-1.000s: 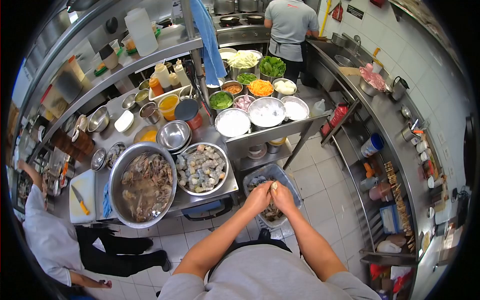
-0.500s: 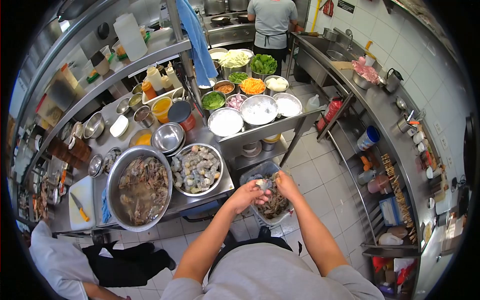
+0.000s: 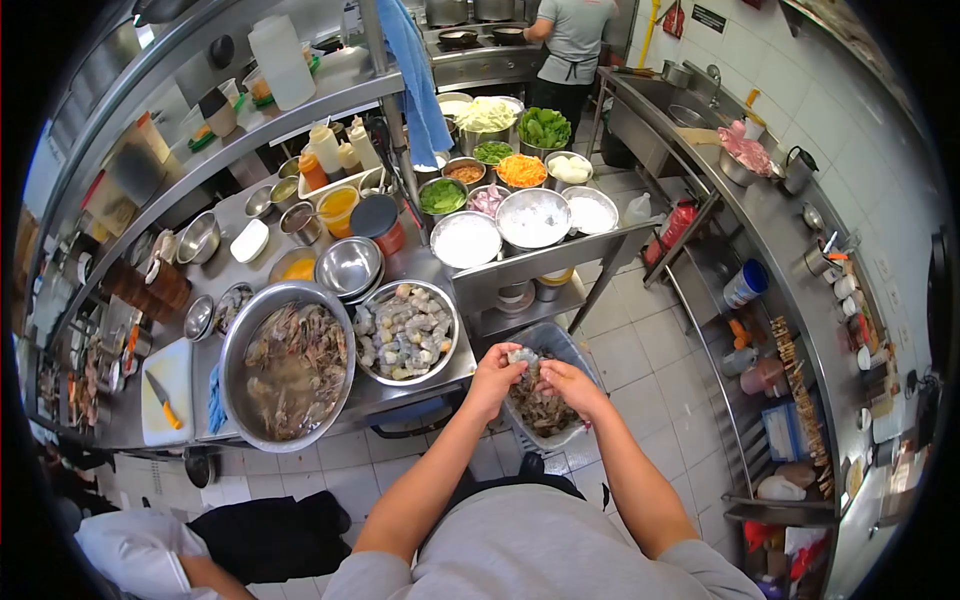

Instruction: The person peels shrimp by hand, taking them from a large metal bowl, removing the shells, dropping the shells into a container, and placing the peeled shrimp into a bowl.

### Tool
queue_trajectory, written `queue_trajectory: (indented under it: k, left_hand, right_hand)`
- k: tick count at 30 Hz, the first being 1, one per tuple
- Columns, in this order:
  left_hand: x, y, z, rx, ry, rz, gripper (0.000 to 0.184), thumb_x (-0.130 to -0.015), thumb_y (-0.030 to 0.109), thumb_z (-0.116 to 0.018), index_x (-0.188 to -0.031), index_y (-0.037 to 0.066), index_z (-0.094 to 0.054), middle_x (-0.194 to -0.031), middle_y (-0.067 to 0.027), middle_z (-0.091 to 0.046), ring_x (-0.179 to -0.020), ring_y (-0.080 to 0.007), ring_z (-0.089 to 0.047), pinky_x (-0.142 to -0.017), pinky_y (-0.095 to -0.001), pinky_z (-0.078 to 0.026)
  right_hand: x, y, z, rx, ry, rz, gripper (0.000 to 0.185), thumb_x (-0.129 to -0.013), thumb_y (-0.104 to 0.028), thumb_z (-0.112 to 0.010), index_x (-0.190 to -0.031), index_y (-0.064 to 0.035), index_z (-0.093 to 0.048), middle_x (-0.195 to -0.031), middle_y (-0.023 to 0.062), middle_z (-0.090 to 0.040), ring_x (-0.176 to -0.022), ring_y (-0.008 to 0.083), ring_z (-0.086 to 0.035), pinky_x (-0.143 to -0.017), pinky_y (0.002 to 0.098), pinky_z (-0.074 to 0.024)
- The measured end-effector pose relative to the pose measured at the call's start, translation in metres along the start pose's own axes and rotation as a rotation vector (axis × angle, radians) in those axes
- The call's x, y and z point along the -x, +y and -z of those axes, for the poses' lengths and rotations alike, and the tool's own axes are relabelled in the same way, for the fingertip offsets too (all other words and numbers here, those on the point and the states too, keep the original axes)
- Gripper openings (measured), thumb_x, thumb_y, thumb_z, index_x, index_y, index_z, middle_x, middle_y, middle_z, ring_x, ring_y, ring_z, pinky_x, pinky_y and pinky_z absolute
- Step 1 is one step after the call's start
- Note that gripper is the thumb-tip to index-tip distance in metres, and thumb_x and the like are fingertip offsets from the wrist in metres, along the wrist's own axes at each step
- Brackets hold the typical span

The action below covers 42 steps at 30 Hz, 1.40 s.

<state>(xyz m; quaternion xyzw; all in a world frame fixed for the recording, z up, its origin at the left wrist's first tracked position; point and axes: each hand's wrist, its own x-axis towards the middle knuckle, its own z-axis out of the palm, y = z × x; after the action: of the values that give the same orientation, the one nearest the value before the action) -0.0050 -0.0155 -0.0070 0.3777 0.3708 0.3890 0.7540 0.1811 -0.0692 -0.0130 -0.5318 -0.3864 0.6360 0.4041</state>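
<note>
Both hands are together over a grey plastic bin (image 3: 583,362) on the floor side of the counter, with a heap of shrimp shells and heads (image 3: 541,408) in it. My left hand (image 3: 494,380) pinches a grey raw shrimp (image 3: 523,357) between thumb and fingers. From the other side, the closed fingertips of my right hand (image 3: 570,386) grip the lower part of the same shrimp. On the counter at left, a steel bowl of peeled shrimp (image 3: 404,332) stands beside a large metal basin (image 3: 232,405) of whole shrimp in murky liquid.
A knife (image 3: 162,399) lies on a white cutting board (image 3: 180,366). Ahead, several pans of vegetables surround orange shreds (image 3: 521,171). One person (image 3: 575,40) stands by the stove; another person (image 3: 140,550) is at lower left. A steel shelf unit (image 3: 705,285) runs along the right.
My left fingers have closed in from a more open, palm-up pose, and my right hand has come lower. The person by the stove now reaches toward a pan. The view has shifted slightly.
</note>
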Motion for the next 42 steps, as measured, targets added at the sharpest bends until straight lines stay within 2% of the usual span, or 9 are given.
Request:
queue_trajectory:
  k: [10,13,15,16,25,30,32,36,42]
  left_hand:
    - [0.003,0.0,0.017,-0.379,-0.053,-0.098,0.029,-0.085,0.012,-0.072,-0.108,0.001,-0.059,-0.087,-0.0022,-0.063,-0.074,-0.0091,-0.056,-0.066,-0.0252,-0.046]
    - [0.005,-0.001,0.021,-0.612,-0.01,-0.143,0.026,-0.084,0.011,-0.072,-0.104,-0.001,-0.06,-0.082,-0.0048,-0.065,-0.072,-0.0101,-0.057,-0.066,-0.0263,-0.047]
    - [0.007,-0.006,0.019,-0.612,0.022,-0.159,0.026,-0.084,0.011,-0.071,-0.104,-0.001,-0.06,-0.081,-0.006,-0.065,-0.071,-0.0109,-0.058,-0.066,-0.0268,-0.048]
    - [0.009,-0.007,0.018,-0.617,0.063,-0.175,0.026,-0.084,0.01,-0.071,-0.104,-0.002,-0.06,-0.08,-0.0072,-0.066,-0.07,-0.0116,-0.058,-0.066,-0.0273,-0.048]
    - [0.026,0.019,0.052,-0.355,0.178,-0.205,0.018,-0.087,0.005,-0.065,-0.104,0.001,-0.061,-0.082,-0.0006,-0.065,-0.066,-0.0063,-0.054,-0.061,-0.0246,-0.045]
    - [0.031,0.062,0.089,-0.806,0.464,-0.486,0.021,-0.084,0.003,-0.068,-0.104,0.003,-0.062,-0.097,-0.005,-0.065,-0.087,-0.0159,-0.061,-0.078,-0.0297,-0.048]
    - [0.035,0.074,0.1,-1.366,0.454,-0.716,0.026,-0.082,0.006,-0.066,-0.107,0.005,-0.064,-0.114,-0.0104,-0.066,-0.113,-0.0285,-0.06,-0.099,-0.0429,-0.044]
    - [0.042,0.052,0.117,-1.702,0.309,-0.487,0.031,-0.086,0.01,-0.059,-0.115,0.008,-0.066,-0.136,-0.0108,-0.056,-0.133,-0.0342,-0.045,-0.11,-0.0585,-0.031]
    - [0.079,0.087,0.12,-1.373,0.502,-0.684,0.026,-0.083,0.008,-0.063,-0.108,0.004,-0.066,-0.125,-0.0155,-0.06,-0.12,-0.0375,-0.053,-0.104,-0.0482,-0.039]
  right_hand:
    - [0.002,-0.008,-0.011,0.322,0.048,0.088,0.02,-0.098,-0.019,-0.055,-0.1,-0.0022,-0.066,-0.078,0.0002,-0.062,-0.07,0.0094,-0.054,-0.066,0.0264,-0.0455]
    - [0.001,-0.011,-0.018,0.63,0.178,0.189,0.02,-0.095,-0.019,-0.059,-0.094,-0.0012,-0.068,-0.076,0.0082,-0.065,-0.069,0.0183,-0.06,-0.066,0.032,-0.0477]
    - [-0.006,-0.002,-0.021,0.808,0.36,0.479,0.019,-0.092,-0.02,-0.062,-0.092,-0.0014,-0.068,-0.081,0.0164,-0.066,-0.075,0.0303,-0.064,-0.069,0.0385,-0.0491]
    - [-0.007,-0.003,-0.023,0.808,0.382,0.42,0.02,-0.091,-0.021,-0.063,-0.093,-0.0019,-0.068,-0.086,0.0191,-0.066,-0.08,0.0383,-0.064,-0.072,0.0428,-0.0491]
    - [-0.029,0.033,0.041,0.809,0.438,0.173,0.023,-0.092,-0.023,-0.06,-0.102,-0.0047,-0.068,-0.099,0.0217,-0.068,-0.093,0.0406,-0.064,-0.081,0.0448,-0.0502]
    - [-0.029,0.077,0.065,0.793,0.392,0.148,0.036,-0.088,-0.019,-0.063,-0.119,-0.0033,-0.063,-0.11,0.0209,-0.067,-0.104,0.0366,-0.064,-0.091,0.0416,-0.0493]
    - [-0.029,0.088,0.067,0.877,0.362,0.112,0.049,-0.083,-0.016,-0.069,-0.129,-0.0019,-0.057,-0.118,0.0209,-0.065,-0.109,0.0343,-0.063,-0.095,0.04,-0.0482]
    - [-0.031,0.108,0.067,0.791,0.279,0.111,0.048,-0.083,-0.015,-0.07,-0.127,-0.0026,-0.059,-0.118,0.0195,-0.066,-0.109,0.0327,-0.064,-0.096,0.0393,-0.0485]
    - [-0.021,0.096,0.063,0.676,0.287,0.073,0.04,-0.083,-0.011,-0.069,-0.122,-0.0023,-0.062,-0.113,0.0159,-0.067,-0.105,0.0266,-0.065,-0.092,0.0363,-0.0505]
